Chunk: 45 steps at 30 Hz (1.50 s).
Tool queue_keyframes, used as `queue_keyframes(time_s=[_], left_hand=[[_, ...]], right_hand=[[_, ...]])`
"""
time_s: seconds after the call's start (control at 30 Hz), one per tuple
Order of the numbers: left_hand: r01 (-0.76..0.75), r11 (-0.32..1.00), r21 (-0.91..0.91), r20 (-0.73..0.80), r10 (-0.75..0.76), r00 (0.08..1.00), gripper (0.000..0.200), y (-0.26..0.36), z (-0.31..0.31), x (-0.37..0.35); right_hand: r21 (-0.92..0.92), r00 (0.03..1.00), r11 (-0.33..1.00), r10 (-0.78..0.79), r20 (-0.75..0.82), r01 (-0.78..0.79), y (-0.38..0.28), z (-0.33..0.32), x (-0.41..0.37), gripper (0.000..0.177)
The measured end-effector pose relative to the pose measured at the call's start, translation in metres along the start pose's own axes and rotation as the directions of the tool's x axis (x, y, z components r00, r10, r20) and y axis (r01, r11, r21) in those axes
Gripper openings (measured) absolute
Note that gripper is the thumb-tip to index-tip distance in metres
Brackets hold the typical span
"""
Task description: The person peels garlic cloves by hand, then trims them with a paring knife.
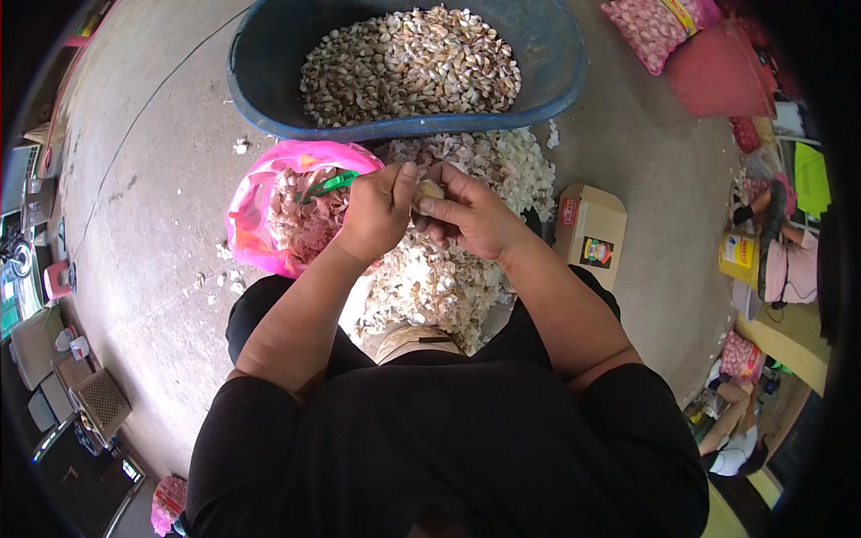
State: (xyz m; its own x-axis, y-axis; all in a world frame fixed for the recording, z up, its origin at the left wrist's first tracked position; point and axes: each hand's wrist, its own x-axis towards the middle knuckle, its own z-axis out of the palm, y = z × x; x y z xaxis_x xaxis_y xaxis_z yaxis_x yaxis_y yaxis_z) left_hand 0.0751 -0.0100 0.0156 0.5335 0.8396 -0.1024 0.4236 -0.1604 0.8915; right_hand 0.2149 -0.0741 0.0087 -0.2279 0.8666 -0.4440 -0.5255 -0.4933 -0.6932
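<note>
My right hand (468,213) is closed, pinching a pale garlic clove (432,190) between thumb and fingers. Against it from the left, my left hand (380,210) is closed with its thumb up; its fingertips are hidden, so what they grip cannot be told. A green long-shaped tool (339,181) reaches to the back of my left hand, over an open pink plastic bag (253,235). Inside the bag is pinkish garlic (309,229) with loose skins. Below both hands spreads a heap of papery garlic skins (439,287).
A large blue tub (547,94) of garlic cloves (413,67) stands ahead. An opened cardboard box (599,224) is beside my right knee. Net bags of garlic (659,31), a red basin (722,76), a yellow bucket (740,255) and another person's legs (789,260) are at right.
</note>
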Motion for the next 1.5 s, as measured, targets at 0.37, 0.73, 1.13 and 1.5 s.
queue_keyframes(time_s=[0.37,0.73,1.13,1.5], left_hand=[[0.235,0.971,-0.04,0.196,-0.223,0.955,0.031,-0.017,-0.002,0.012],[0.06,0.994,0.087,0.016,-0.061,0.998,0.025,-0.032,0.008,0.011],[0.256,0.795,-0.55,0.164,-0.199,0.966,0.023,-0.019,0.004,0.012],[0.249,0.788,-0.563,0.182,-0.176,0.967,0.023,-0.02,0.004,0.01]], right_hand=[[0.063,0.999,0.998,0.01,0.047,-0.012,-0.006,-0.008,0.002,0.015],[-0.288,0.973,0.955,-0.132,-0.187,0.074,-0.007,-0.016,0.008,0.016],[-0.484,0.976,0.875,-0.102,-0.194,-0.005,-0.004,-0.012,0.008,0.009],[-0.537,0.951,0.843,-0.186,-0.248,0.025,-0.003,-0.012,0.007,0.008]])
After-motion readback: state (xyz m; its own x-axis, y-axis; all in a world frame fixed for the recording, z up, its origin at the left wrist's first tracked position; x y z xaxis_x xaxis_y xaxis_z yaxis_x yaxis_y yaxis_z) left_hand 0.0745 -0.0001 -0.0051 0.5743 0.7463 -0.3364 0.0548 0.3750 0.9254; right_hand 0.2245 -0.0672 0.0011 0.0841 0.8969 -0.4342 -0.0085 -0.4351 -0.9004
